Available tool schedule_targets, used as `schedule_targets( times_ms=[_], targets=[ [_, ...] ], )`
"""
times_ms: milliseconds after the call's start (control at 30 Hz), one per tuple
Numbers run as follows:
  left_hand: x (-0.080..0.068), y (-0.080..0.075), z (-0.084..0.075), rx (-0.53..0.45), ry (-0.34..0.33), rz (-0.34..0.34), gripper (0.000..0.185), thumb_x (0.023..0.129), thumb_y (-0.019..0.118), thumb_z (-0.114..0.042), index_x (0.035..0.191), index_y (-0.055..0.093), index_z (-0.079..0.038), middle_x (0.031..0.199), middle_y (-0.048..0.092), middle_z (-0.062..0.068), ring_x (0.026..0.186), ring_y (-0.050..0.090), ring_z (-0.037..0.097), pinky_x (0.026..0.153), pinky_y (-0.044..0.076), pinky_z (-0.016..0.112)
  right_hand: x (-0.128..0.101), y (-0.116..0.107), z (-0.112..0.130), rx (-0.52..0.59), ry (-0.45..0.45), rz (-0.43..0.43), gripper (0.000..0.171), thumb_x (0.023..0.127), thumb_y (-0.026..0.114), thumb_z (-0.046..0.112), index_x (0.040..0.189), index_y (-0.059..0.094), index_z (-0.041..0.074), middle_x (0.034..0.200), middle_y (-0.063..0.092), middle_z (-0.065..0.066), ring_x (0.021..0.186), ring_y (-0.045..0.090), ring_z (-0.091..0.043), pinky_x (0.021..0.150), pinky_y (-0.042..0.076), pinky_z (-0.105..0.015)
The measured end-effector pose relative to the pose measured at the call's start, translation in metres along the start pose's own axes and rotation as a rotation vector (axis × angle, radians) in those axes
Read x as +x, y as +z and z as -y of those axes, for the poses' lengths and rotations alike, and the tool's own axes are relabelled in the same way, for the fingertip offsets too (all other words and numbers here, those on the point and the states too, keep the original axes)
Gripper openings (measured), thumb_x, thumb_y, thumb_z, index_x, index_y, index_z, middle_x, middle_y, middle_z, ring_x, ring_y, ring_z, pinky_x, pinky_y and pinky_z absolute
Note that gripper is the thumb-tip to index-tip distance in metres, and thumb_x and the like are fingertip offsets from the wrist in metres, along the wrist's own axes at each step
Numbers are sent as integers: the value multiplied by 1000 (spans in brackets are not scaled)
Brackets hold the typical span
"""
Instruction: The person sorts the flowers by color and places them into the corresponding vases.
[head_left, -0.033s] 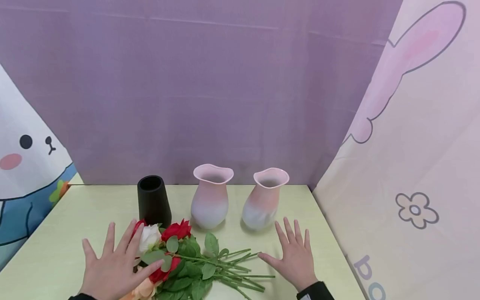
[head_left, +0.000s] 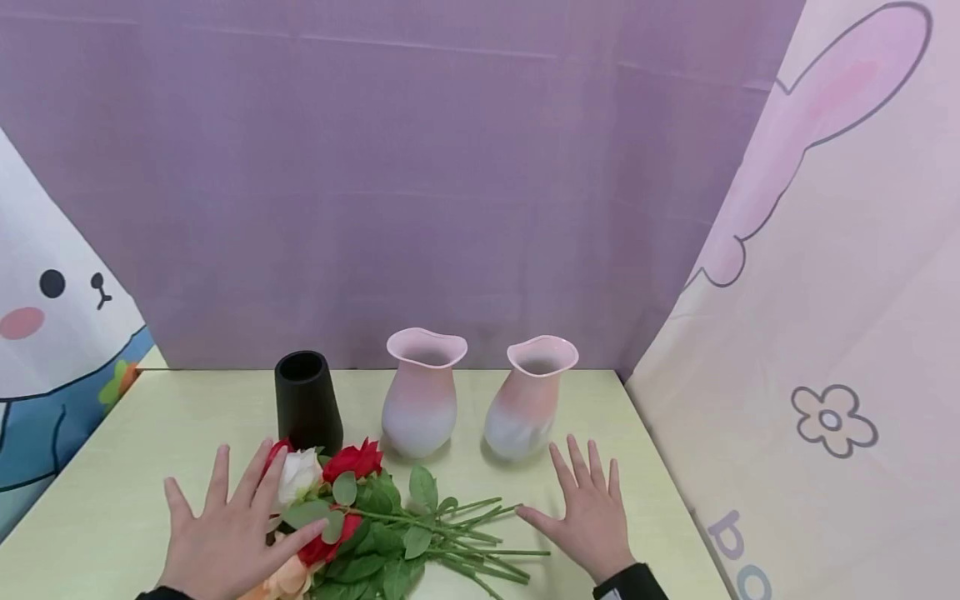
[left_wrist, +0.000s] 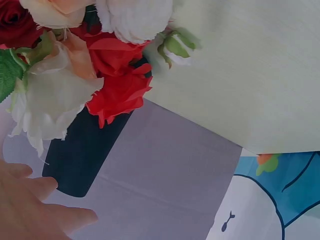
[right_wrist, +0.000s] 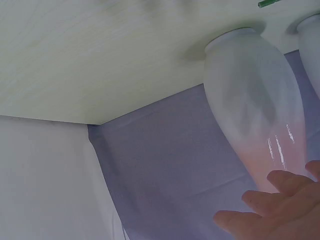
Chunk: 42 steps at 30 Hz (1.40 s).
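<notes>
bouquet [head_left: 360,517] | head: both grips spread flat | left wrist: black vase [left_wrist: 85,150] behind blooms

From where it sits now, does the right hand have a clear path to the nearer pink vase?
Probably yes. The right hand lies open and flat on the table, just in front of the right pink vase. Nothing stands between them; the flower stems lie off to its left.

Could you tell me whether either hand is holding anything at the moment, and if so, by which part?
Nothing is held. The left hand is spread flat beside the flowers, and the right hand lies open near their stems.
</notes>
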<state>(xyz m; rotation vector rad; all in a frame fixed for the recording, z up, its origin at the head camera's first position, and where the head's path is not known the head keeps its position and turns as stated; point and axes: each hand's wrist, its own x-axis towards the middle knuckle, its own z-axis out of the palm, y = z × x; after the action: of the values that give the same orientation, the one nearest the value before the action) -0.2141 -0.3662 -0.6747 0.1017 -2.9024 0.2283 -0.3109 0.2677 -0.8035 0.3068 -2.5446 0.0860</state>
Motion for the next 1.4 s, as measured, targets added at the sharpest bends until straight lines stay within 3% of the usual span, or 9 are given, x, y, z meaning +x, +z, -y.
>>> schedule_targets(
  times_ms=[200,367,467,567,733,867,1033,1200,1400],
  targets=[
    [-7,-16,-4,-16,11,-41,123,50,31,-108,155,5,-50,165,-13,-16,147,-30,38,91,-25,83,-2,-4,-2,19,5,-2,127,51,49,103,157,21,39,168,11,3,155,5,-34,117,-5,-69],
    [-13,-50,-13,-79,35,109,120,59,33,-104,157,0,-43,167,-9,-6,145,-29,44,88,-26,83,-5,1,-7,29,14,3,127,51,49,103,157,22,38,168,11,3,155,5,-33,117,-5,-69],
    [-17,-65,-19,-103,28,81,117,61,36,-102,156,-1,-46,167,-8,-9,146,-28,43,90,-27,82,-5,3,-9,19,15,-4,128,50,48,103,157,21,38,168,11,3,155,7,-34,117,-4,-69],
    [-24,-108,-31,-131,37,80,116,65,36,-100,158,2,-41,168,-4,-3,145,-29,45,89,-30,80,-3,5,-10,24,20,-5,128,50,48,103,158,21,39,168,10,3,155,7,-34,117,-5,-69],
    [-43,-214,-60,-204,30,227,120,72,37,-95,159,19,-15,164,14,20,142,-12,59,88,-30,81,-2,-1,-5,88,22,0,125,53,52,100,157,22,39,168,10,6,155,5,-31,118,-7,-67],
    [-50,-261,-73,-252,9,261,120,75,39,-92,156,27,-4,159,23,25,142,7,60,93,-22,84,0,-17,4,101,14,-13,123,54,54,99,157,23,38,167,13,6,155,6,-30,119,-8,-64],
    [-47,-260,-71,-273,-8,259,123,74,34,-94,157,21,-5,158,23,27,140,9,61,93,-21,84,4,-36,10,106,15,12,123,55,57,97,157,26,35,166,17,3,155,7,-32,120,-8,-63],
    [-41,-240,-64,-288,-22,267,123,74,36,-94,158,17,-6,158,23,29,140,9,61,94,-18,84,0,2,-5,112,14,-20,124,55,54,99,157,23,37,167,12,6,155,6,-29,120,-10,-62],
    [-40,-241,-66,-276,-19,268,125,73,32,-96,158,19,-5,157,25,30,139,10,62,95,-16,85,-2,31,-12,120,14,-21,123,54,54,99,157,25,37,167,14,5,155,8,-30,120,-4,-64]
  ],
)
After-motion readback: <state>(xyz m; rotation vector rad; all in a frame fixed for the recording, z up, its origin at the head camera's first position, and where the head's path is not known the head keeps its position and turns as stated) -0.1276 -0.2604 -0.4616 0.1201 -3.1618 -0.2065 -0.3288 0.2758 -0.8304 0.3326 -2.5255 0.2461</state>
